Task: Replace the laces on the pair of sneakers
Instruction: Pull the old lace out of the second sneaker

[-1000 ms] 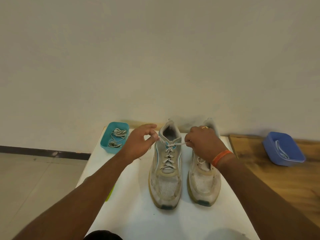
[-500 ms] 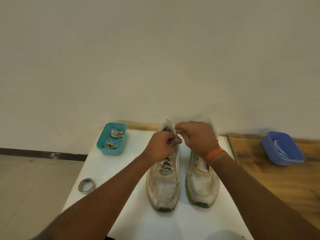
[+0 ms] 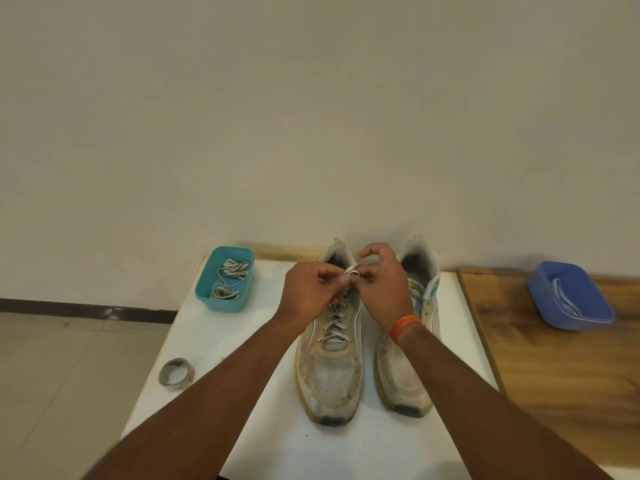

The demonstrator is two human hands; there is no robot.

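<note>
White table (image 3: 214, 327) carries two worn sneakers side by side, toes toward the camera. Left sneaker (image 3: 330, 372) is laced; right sneaker (image 3: 408, 375) sits just beside it, partly behind the right wrist. Left hand (image 3: 311, 292) and right hand (image 3: 382, 289) meet over the left sneaker's collar, each grip pinching the lace (image 3: 353, 270). Teal tub (image 3: 225, 303) holds lace bundles; blue tub (image 3: 571, 313) on wooden surface (image 3: 554, 368). Tape roll (image 3: 176, 373) near table's left edge.
</note>
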